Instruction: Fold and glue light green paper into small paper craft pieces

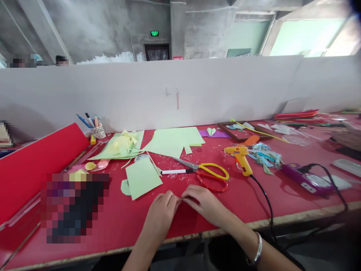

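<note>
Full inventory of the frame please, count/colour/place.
table: 1, red, foreground
partition: 1, whitish, behind table
board: 1, red, left
pen cup: 1, patterned, back left
paper sheets: several, pale green, centre and left
marker: 1, white/black, centre
scissors: 1, yellow and red handles, centre
folded paper: 1, pale, back
glue gun: 1, yellow, right of scissors
scrap pile: 1, blue-green, right
power strip: 1, purple, right
exit sign: 1, green, far wall
Blurred or pixelated: uncounted
tiny item: 1, unclear, at both hands' fingertips
left hand, right hand: bare, front centre
</note>
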A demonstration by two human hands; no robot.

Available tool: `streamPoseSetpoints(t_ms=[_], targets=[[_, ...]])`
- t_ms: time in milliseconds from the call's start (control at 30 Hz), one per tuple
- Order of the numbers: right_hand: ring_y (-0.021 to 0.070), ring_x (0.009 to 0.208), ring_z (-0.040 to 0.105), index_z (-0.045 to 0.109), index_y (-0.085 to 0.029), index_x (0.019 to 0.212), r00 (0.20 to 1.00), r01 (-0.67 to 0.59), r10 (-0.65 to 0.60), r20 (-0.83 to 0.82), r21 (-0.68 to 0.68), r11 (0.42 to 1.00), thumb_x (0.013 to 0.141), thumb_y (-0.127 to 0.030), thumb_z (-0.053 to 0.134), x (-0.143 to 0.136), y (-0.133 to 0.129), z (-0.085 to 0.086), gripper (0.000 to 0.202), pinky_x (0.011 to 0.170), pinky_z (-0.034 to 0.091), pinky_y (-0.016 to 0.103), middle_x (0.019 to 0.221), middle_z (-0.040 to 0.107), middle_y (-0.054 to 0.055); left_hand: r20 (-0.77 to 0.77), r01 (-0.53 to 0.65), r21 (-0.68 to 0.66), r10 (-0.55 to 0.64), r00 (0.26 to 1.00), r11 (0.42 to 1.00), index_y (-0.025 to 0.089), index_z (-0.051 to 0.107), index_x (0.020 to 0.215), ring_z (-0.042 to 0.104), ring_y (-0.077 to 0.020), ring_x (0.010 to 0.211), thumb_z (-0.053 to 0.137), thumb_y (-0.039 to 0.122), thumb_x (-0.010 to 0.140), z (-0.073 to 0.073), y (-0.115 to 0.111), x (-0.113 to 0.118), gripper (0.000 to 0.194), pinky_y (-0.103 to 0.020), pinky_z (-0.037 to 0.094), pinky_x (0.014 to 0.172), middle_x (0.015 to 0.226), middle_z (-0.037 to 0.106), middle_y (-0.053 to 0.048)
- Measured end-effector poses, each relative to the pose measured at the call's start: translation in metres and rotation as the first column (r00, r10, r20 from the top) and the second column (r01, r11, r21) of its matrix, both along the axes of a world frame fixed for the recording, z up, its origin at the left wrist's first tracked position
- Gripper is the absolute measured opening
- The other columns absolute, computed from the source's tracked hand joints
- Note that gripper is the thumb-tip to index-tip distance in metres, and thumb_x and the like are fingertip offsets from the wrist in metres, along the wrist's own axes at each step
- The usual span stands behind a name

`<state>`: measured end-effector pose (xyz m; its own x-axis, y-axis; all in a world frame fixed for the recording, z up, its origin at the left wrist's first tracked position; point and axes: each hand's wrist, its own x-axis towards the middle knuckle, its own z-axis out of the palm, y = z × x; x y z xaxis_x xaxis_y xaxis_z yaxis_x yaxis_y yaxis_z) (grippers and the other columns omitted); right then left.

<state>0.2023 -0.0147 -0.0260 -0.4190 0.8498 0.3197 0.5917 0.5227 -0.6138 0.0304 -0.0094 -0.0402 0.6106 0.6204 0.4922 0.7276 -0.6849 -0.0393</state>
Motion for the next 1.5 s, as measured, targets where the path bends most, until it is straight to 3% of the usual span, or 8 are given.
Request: streamPoseSetpoints(t_ms=[367,533,667,767,967,1100,1233,1500], targets=[[0.0128,0.072,0.056,0.057,-0.016,0.083,0.997,-0.007,0.001,-0.083,-0.064,0.998,0.087,-0.015,0.041,0.000,-0.005,0.007,0.017,0.068,0.044,0.022,0.078,0.061,0.003,0.053,-0.053,-0.195,0.065,0.996,0.979,0.017,0.055,0.080,0.054,-0.0196,0.072,0.046,0.027,0.082,0.008,-0.001,0.000,0.013,-0.031,0.042,0.064,0.078,0.059,-0.004],[0.0127,0.073,0.057,0.058,-0.018,0.083,0.994,-0.007,-0.001,-0.111,-0.064,0.998,0.085,-0.015,0.044,0.002,-0.003,0.011,0.015,0.068,0.044,0.022,0.079,0.062,0.002,0.012,-0.050,-0.227,0.054,0.998,0.973,0.017,0.055,0.075,0.055,-0.0168,0.064,0.037,0.018,0.086,0.008,0.001,0.000,0.021,-0.028,0.040,0.058,0.072,0.059,-0.003],[0.0156,0.076,0.058,0.058,-0.018,0.086,0.991,0.134,-0.133,0.019,-0.028,0.991,0.083,-0.015,0.044,0.009,0.002,0.013,0.014,0.070,0.045,0.026,0.083,0.063,0.004,-0.005,-0.096,-0.202,0.097,0.995,0.975,0.018,0.056,0.071,0.055,-0.0160,0.058,0.038,0.018,0.085,0.006,0.001,0.000,0.023,-0.026,0.039,0.053,0.066,0.059,-0.002],[0.0196,0.083,0.058,0.059,-0.017,0.090,0.950,0.268,-0.273,0.152,0.052,0.962,0.082,-0.016,0.043,0.017,0.005,0.015,0.017,0.075,0.046,0.032,0.088,0.063,0.007,-0.027,-0.214,-0.072,0.212,0.977,0.974,0.017,0.057,0.070,0.056,-0.0166,0.057,0.038,0.018,0.085,0.005,0.000,0.001,0.024,-0.027,0.039,0.052,0.065,0.060,-0.003],[0.0231,0.096,0.055,0.059,-0.018,0.098,0.875,0.328,-0.371,0.311,0.183,0.927,0.078,-0.012,0.045,0.037,0.009,0.007,0.025,0.081,0.046,0.038,0.100,0.061,0.010,-0.067,-0.336,0.091,0.343,0.937,0.937,0.016,0.061,0.090,0.061,-0.0158,0.067,0.041,0.014,0.083,0.000,-0.002,0.001,0.022,-0.025,0.044,0.056,0.086,0.065,-0.006],[0.0271,0.106,0.050,0.052,-0.017,0.111,0.787,0.416,-0.505,0.355,0.300,0.859,0.079,-0.014,0.044,0.052,0.016,-0.003,0.033,0.086,0.042,0.045,0.112,0.056,0.013,-0.051,-0.343,0.037,0.345,0.937,0.939,0.017,0.059,0.102,0.062,-0.0189,0.075,0.042,0.010,0.081,-0.005,0.000,-0.001,0.028,-0.027,0.047,0.058,0.094,0.063,-0.008],[0.0314,0.106,0.050,0.052,-0.013,0.113,0.721,0.442,-0.507,0.473,0.250,0.861,0.075,-0.012,0.046,0.059,0.023,-0.011,0.038,0.085,0.041,0.047,0.111,0.056,0.017,-0.034,-0.346,-0.072,0.345,0.938,0.935,0.016,0.060,0.102,0.062,-0.0204,0.078,0.044,0.010,0.080,-0.006,0.002,0.000,0.028,-0.029,0.049,0.060,0.097,0.062,-0.009],[0.0243,0.111,0.047,0.044,-0.011,0.119,0.755,0.431,-0.428,0.497,0.116,0.895,0.070,0.000,0.039,0.058,0.033,0.005,0.051,0.091,0.037,0.038,0.113,0.056,0.015,-0.046,-0.343,-0.207,0.341,0.939,0.916,0.012,0.056,0.110,0.061,-0.0217,0.087,0.041,0.009,0.078,0.000,0.002,0.002,0.036,-0.031,0.049,0.067,0.108,0.058,-0.012]])
